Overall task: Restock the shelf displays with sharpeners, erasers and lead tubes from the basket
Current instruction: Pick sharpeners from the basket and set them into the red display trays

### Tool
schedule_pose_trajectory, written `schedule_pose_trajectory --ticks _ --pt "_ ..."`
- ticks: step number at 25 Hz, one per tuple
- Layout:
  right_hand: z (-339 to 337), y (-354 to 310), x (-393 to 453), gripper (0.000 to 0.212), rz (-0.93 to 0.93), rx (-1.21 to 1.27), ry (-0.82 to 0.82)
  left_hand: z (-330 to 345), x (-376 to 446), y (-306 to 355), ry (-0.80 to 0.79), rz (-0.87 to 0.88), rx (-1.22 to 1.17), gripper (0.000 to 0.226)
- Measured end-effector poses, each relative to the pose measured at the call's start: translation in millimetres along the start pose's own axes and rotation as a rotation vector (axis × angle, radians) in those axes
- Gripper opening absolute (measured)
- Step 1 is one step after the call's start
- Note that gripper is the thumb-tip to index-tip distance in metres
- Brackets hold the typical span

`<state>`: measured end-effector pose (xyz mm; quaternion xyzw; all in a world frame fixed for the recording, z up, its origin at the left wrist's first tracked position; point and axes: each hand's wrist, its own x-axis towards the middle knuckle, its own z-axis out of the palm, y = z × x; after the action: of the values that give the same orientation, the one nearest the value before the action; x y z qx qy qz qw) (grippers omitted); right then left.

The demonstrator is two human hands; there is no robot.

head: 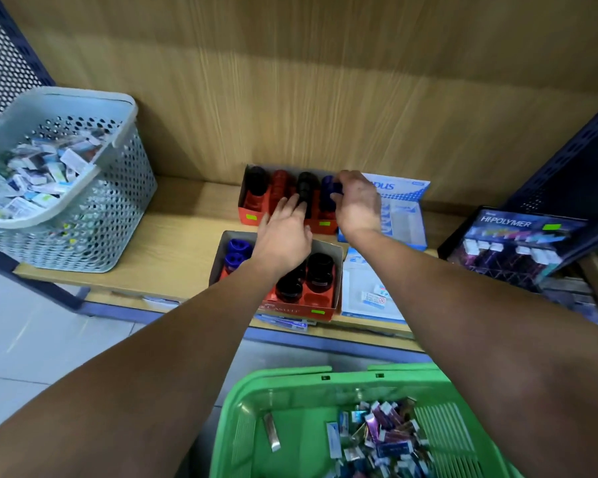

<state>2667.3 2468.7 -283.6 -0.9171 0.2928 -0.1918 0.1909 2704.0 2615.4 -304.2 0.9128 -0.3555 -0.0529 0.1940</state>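
While both forearms stretched out over the green basket (pixel 290 401) toward the wooden shelf (pixel 187 232), the hands worked at the rear red display box (pixel 252 217). The pale perforated basket (pixel 118 201), heaped with small boxed items, sat at the shelf's left end, well apart from them. The front red display box (pixel 328 312) lay beneath the left wrist, holding blue and black sharpeners. To the right sat a blue-and-white display carton (pixel 404 208) and a dark lead-tube display (pixel 518 236). The left hand (pixel 283 232) lay palm down, fingers straight and relaxed, their tips touching a black sharpener (pixel 306 188) in the rear box. The right hand (pixel 358 201) curled its fingers around a blue sharpener (pixel 330 194) at that box's right end.
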Motion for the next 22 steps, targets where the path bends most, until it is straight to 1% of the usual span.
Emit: schedule_pose_trajectory --ticks 2,5,8,10,14,18,20,22 --pt "1 0 4 0.021 -0.040 0.006 -0.032 0 -1 0 -0.040 0.010 0.035 0.056" --pt "2 -2 6 0.020 -0.090 -0.079 -0.110 -1 -2 0 -0.065 0.006 0.049 0.057" --pt "1 -2 6 0.023 -0.072 -0.115 -0.142 -4 -3 0 -0.069 0.002 0.039 0.057" --pt "-1 -2 6 0.028 -0.081 -0.127 -0.146 -3 -4 1 -0.070 -0.001 0.038 0.057" --pt "-3 -2 3 0.047 -0.051 -0.145 -0.198 -3 -3 1 -0.085 -0.019 0.027 0.058" --pt "-4 -3 -2 0.056 -0.048 -0.223 -0.272 -5 -2 2 -0.122 -0.022 0.015 0.057" --pt "-10 -4 2 0.059 -0.009 -0.190 -0.318 -9 -1 1 -0.121 -0.015 -0.001 0.057" --pt "-22 0 -4 0.063 0.018 -0.055 -0.270 -18 -2 3 -0.050 -0.002 -0.023 0.054"
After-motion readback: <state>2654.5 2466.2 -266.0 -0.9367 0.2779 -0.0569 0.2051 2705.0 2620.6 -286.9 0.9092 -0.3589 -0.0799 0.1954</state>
